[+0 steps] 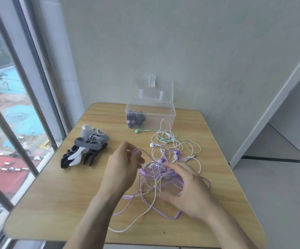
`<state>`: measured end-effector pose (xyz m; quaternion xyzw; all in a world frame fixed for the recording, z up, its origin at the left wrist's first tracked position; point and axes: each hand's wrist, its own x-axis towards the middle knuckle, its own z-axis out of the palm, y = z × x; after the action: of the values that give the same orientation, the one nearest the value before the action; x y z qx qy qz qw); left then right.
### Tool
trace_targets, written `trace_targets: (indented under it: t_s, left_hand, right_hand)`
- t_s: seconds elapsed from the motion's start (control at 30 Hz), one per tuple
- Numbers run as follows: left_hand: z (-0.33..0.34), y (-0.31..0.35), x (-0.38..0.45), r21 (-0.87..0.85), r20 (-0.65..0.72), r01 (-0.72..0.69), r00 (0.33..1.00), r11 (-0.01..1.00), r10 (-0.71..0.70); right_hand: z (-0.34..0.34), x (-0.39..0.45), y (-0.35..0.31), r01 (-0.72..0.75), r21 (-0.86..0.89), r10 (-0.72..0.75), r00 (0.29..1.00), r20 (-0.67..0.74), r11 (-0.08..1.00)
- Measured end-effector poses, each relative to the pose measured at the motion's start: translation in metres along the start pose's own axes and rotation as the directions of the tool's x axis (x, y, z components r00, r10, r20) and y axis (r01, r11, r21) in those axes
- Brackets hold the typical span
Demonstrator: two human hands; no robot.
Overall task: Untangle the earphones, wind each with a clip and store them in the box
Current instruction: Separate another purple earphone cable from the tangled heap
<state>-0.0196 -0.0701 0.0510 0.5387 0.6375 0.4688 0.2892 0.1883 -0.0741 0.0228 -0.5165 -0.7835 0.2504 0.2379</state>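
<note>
Head view: a purple cord (146, 155) is pinched by the left hand (123, 169); the tangle (160, 174), between both hands on the counter (59, 194), is touched by the spread right hand (190, 193). The cords are judged light, limp and snag-prone, best taken near an earbud (152, 145).

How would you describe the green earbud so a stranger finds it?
Start at the clear plastic box at the wooden table's far edge. Just in front of it lies the mint-green earbud, away from the tangle; nearby buds are white or purple.
</note>
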Motion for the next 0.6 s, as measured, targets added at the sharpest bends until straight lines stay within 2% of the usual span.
trace_targets:
  t_s: [0.07,0.1,0.17,0.23,0.33,0.4,0.5,0.6]
  left_hand:
    - [-0.004,0.004,0.005,-0.206,-0.019,0.051,0.998,0.977,-0.056]
    - [-0.006,0.007,0.007,-0.346,-0.021,0.085,0.995,0.934,-0.098]
    - [-0.012,0.012,0.011,-0.527,-0.042,0.125,0.984,0.841,-0.172]
    - [-0.018,0.01,0.015,-0.531,-0.092,0.126,0.975,0.838,-0.205]
    - [-0.031,0.0,0.02,-0.452,-0.158,0.15,0.957,0.88,-0.244]
    - [-0.041,-0.005,0.021,-0.26,-0.174,0.168,0.96,0.951,-0.218]
    - [-0.051,-0.009,0.016,0.095,-0.104,0.154,0.984,0.984,-0.144]
    - [-0.05,-0.013,0.011,0.333,-0.02,0.131,0.991,0.934,-0.132]
  right_hand:
    - [-0.004,0.003,0.006,-0.013,-0.144,0.029,0.993,0.113,0.99]
    - [-0.004,0.005,0.009,-0.026,-0.185,0.053,0.988,0.145,0.982]
    - [-0.003,0.012,0.016,-0.057,-0.18,0.078,0.99,0.114,0.982]
    - [-0.002,0.02,0.023,-0.086,-0.186,0.091,0.996,0.018,0.979]
    - [-0.003,0.035,0.03,-0.187,-0.233,0.158,0.978,-0.138,0.954]
    - [-0.007,0.042,0.031,-0.26,-0.196,0.207,0.945,-0.254,0.946]
    - [-0.018,0.049,0.031,-0.382,0.004,0.358,0.861,-0.362,0.924]
    - [-0.025,0.054,0.025,-0.416,0.289,0.491,0.827,-0.275,0.862]
